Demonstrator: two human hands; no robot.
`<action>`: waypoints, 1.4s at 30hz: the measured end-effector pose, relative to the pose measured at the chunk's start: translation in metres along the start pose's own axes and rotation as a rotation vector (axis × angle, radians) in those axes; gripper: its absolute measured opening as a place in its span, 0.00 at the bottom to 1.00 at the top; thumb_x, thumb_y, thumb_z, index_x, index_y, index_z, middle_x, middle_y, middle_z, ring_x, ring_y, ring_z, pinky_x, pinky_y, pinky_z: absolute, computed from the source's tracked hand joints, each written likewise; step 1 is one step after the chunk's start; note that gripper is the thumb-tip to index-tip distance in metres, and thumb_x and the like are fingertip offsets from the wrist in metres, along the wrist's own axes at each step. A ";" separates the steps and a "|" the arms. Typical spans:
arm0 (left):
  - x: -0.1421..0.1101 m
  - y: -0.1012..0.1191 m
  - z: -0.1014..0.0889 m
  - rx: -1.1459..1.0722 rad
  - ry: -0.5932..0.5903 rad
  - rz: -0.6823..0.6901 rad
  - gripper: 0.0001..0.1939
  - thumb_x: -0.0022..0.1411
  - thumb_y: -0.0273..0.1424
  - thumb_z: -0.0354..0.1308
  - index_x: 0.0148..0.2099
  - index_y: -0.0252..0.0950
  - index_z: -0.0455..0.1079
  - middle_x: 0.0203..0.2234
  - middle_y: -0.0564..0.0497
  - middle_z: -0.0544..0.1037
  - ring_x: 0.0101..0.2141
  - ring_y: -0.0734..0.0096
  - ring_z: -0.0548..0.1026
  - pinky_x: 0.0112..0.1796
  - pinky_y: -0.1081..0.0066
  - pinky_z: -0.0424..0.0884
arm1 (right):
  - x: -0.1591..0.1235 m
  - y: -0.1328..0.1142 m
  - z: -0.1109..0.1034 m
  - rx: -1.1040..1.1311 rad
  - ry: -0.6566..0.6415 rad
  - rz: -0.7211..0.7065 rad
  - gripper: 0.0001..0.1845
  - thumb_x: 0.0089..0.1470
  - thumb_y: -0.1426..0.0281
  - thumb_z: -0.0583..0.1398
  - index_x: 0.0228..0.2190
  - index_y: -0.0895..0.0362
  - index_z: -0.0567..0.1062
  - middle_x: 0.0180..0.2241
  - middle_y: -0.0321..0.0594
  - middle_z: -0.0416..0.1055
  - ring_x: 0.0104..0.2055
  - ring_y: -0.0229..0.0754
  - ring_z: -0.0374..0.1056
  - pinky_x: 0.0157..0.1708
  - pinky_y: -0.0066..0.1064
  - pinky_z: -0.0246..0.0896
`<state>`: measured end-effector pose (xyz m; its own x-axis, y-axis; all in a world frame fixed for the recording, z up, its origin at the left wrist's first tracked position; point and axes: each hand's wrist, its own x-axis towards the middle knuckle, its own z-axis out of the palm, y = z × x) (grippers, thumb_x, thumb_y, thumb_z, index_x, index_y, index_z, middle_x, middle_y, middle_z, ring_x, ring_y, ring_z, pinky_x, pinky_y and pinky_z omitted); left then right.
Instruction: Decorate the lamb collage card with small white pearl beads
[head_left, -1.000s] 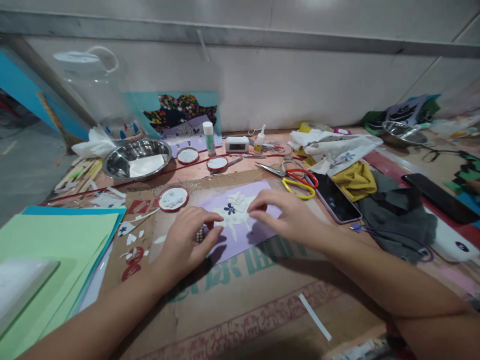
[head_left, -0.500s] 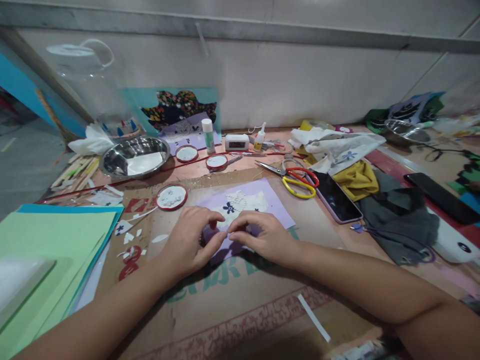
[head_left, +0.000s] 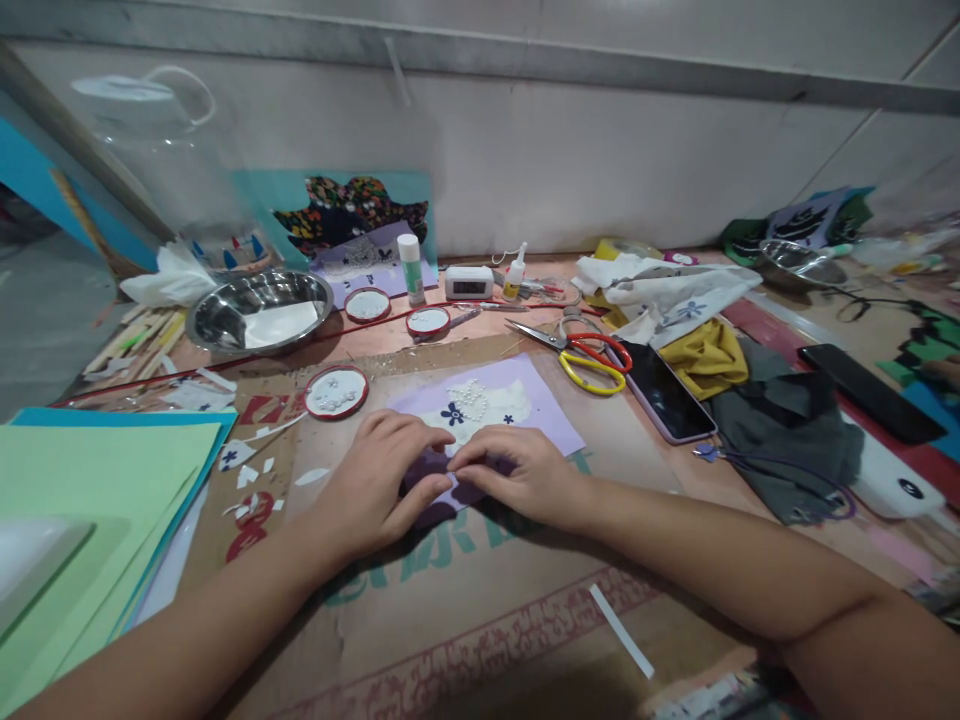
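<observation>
My left hand [head_left: 386,478] is over the lower left of a purple sheet of paper [head_left: 551,400], its thumb and forefinger apart with a gap between them. Facing it, my right hand [head_left: 525,475] has thumb and fingertips pinched together. Whatever may be in that pinch is too small to make out. The fingertips of both hands almost meet above the paper. A cream-coloured patch on the sheet carries a dark flower [head_left: 452,413], a ring of small white beads [head_left: 471,398] and a smaller dark flower [head_left: 508,419]. My hands hide the sheet's lower part.
A red-rimmed lid of beads [head_left: 336,391] lies left of the paper. Scissors [head_left: 592,362] and a phone [head_left: 667,395] are to the right. Behind stand a steel bowl [head_left: 202,320], a glue stick [head_left: 411,270] and a small glue bottle [head_left: 514,275]. Green sheets [head_left: 112,480] are stacked left.
The whole view has shifted slightly. My right fingertips stay pinched close to the left thumb, and the left hand keeps nearly the same shape. Slightly more of the paper's pattern shows.
</observation>
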<state>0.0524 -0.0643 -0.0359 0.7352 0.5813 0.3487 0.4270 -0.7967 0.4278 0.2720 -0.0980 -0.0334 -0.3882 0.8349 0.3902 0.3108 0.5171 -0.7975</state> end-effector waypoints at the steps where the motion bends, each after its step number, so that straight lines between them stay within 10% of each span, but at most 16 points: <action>1: 0.000 -0.001 0.000 0.010 -0.002 -0.001 0.13 0.69 0.37 0.51 0.51 0.36 0.67 0.42 0.46 0.76 0.44 0.57 0.71 0.48 0.56 0.60 | 0.000 0.000 -0.001 -0.008 -0.003 0.002 0.04 0.59 0.73 0.62 0.34 0.58 0.79 0.34 0.39 0.80 0.36 0.36 0.75 0.40 0.26 0.68; 11: 0.006 -0.010 0.002 0.092 0.074 -0.106 0.10 0.68 0.37 0.56 0.44 0.37 0.72 0.39 0.47 0.78 0.43 0.58 0.73 0.46 0.58 0.61 | 0.008 0.010 -0.026 -0.076 0.065 0.094 0.02 0.56 0.72 0.64 0.33 0.57 0.79 0.32 0.38 0.79 0.34 0.37 0.75 0.39 0.27 0.68; 42: 0.003 0.001 0.000 0.038 0.047 0.063 0.06 0.66 0.31 0.58 0.44 0.37 0.71 0.38 0.48 0.78 0.42 0.61 0.72 0.48 0.57 0.62 | -0.004 0.010 -0.005 -0.094 -0.097 -0.093 0.08 0.62 0.68 0.60 0.38 0.57 0.80 0.35 0.42 0.81 0.37 0.38 0.75 0.41 0.28 0.69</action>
<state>0.0549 -0.0637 -0.0345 0.7361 0.5363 0.4129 0.4013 -0.8371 0.3719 0.2806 -0.0953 -0.0403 -0.4994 0.7631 0.4103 0.3481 0.6104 -0.7115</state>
